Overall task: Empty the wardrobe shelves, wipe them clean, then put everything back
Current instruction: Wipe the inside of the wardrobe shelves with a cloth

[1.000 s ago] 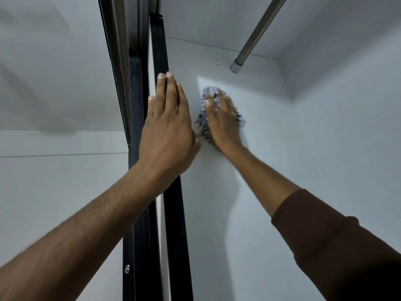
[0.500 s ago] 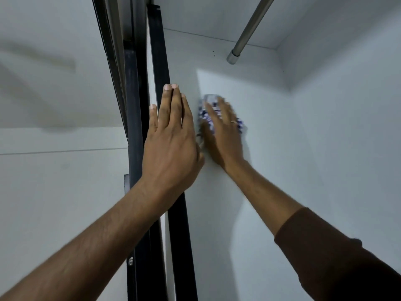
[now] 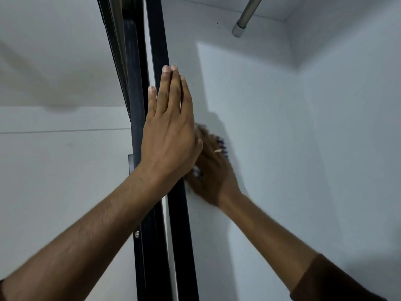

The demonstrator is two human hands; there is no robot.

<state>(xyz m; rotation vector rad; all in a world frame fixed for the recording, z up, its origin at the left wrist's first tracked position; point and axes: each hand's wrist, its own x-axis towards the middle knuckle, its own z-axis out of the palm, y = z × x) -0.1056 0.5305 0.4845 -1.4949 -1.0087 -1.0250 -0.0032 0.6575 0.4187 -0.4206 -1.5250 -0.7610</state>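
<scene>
My left hand (image 3: 171,135) lies flat against the black door frame (image 3: 161,51), all fingers straight and pressed together, holding nothing; it only braces me. My right hand (image 3: 213,170) presses a blue-and-white cloth (image 3: 223,146) against the white side panel (image 3: 249,101) inside the wardrobe, just beside the frame. The hand is blurred, so I cannot tell whether the fingers lie flat on the cloth or curl round its edge. Only small scraps of cloth show past the fingers. A metal hanging rail (image 3: 247,16) sits above, well apart from both hands. No clothes or shelves are in view.

Judgement: this is the wiping step, on a wall of the compartment.

Risks noted:
1. The cloth is mostly hidden under my palm; if pressure slackens on this upright surface, it could slip and drop.
2. My 2 hands are touching or nearly so; a sideways stroke could knock the right hand into the left or the frame edge.
3. The strip nearest the frame may be missed behind my left hand.
</scene>
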